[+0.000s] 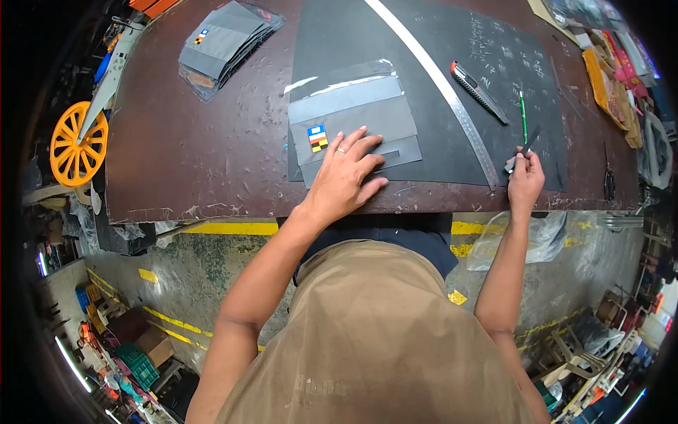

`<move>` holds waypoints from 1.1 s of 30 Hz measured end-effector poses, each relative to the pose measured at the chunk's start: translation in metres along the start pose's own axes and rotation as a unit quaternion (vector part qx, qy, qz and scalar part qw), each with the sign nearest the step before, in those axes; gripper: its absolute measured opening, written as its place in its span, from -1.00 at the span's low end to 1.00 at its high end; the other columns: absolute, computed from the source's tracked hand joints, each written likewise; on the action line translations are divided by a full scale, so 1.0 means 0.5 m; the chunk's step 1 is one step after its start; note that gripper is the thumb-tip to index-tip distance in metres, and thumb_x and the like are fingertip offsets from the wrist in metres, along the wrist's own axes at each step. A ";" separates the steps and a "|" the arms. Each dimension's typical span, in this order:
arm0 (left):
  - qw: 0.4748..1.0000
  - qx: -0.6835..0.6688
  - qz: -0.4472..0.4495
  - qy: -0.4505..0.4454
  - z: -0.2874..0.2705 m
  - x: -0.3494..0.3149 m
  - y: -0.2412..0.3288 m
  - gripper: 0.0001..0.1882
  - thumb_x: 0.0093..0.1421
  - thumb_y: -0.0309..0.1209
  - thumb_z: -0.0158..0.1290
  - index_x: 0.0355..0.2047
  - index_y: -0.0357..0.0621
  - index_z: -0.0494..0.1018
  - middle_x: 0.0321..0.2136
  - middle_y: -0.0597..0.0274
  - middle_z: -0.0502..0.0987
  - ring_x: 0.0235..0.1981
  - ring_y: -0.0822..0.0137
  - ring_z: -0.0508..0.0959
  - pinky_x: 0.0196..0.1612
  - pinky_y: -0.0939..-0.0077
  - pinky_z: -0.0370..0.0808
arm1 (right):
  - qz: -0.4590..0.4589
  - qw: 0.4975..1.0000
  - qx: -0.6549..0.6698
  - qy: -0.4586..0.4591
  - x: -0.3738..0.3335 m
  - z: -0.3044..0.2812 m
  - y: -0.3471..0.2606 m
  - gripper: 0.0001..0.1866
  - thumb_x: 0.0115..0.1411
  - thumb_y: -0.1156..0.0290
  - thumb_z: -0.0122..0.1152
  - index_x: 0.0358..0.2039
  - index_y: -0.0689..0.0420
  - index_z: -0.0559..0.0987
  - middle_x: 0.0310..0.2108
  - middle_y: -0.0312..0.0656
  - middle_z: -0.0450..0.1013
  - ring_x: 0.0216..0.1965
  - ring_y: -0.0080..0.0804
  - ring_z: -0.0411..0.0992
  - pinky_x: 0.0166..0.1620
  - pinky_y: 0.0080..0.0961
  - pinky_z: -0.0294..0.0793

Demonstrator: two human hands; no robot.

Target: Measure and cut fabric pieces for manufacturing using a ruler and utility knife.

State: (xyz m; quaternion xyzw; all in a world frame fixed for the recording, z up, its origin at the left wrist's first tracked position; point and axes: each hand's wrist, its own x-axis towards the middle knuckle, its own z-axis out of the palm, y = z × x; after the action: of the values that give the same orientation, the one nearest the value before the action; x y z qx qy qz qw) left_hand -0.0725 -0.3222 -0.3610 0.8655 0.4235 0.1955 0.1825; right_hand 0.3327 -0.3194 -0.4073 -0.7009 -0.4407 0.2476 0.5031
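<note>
My left hand lies with its fingers spread on a flat grey fabric panel. The panel has a clear plastic strip along its far edge, a small colourful patch and a dark slot near the hand. It rests on a black sheet. At the sheet's right side my right hand has its fingers closed on a small dark pointed thing, whose kind I cannot make out. Just beyond those fingers is a green pencil.
A steel ruler and a utility knife lie on the sheet. A stack of similar grey panels sits far left on the brown table. Black scissors lie near the right edge. A yellow wheel stands left of the table.
</note>
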 end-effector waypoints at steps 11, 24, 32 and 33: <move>0.998 -0.056 -0.030 0.008 0.016 -0.004 -0.008 -0.47 0.03 -0.21 0.48 -0.07 -0.06 0.50 0.30 0.18 0.43 0.47 -0.09 0.25 0.48 -0.30 0.09 | -0.012 0.997 0.066 0.037 0.000 0.024 0.021 -0.79 0.49 0.46 0.11 0.00 0.28 0.61 -0.44 -0.40 0.52 -0.53 -0.81 0.25 -0.46 -0.74 0.21; 0.997 -0.075 -0.030 -0.008 -0.001 -0.001 0.017 -0.54 0.08 -0.26 0.44 -0.09 -0.04 0.48 0.27 0.18 0.43 0.47 -0.08 0.23 0.48 -0.33 0.07 | -0.016 0.999 0.041 0.032 -0.008 0.010 -0.006 -0.77 0.48 0.43 0.10 -0.03 0.32 0.61 -0.45 -0.35 0.53 -0.48 -0.75 0.33 -0.38 -0.70 0.30; 0.999 -0.031 -0.018 0.038 0.038 0.030 0.034 -0.77 0.25 -0.34 0.29 -0.09 -0.02 0.60 0.27 0.13 0.45 0.46 -0.15 0.25 0.47 -0.33 0.10 | -0.035 0.999 0.004 0.040 -0.013 0.004 0.000 -0.78 0.47 0.44 0.10 -0.05 0.32 0.61 -0.45 -0.32 0.54 -0.40 -0.68 0.44 -0.28 -0.65 0.41; 0.999 -0.030 -0.016 0.038 0.041 0.031 0.033 -0.77 0.25 -0.34 0.29 -0.09 -0.02 0.60 0.27 0.13 0.45 0.46 -0.15 0.25 0.47 -0.33 0.10 | -0.039 0.999 0.002 0.038 -0.014 0.004 0.001 -0.78 0.48 0.44 0.10 -0.05 0.32 0.61 -0.45 -0.32 0.54 -0.40 -0.68 0.44 -0.27 -0.65 0.41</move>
State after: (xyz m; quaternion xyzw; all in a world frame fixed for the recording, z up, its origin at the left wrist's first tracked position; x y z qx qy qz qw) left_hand -0.0429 -0.3224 -0.3679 0.8444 0.4382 0.2382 0.1957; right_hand 0.3280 -0.3244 -0.4093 -0.6914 -0.4478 0.2017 0.5298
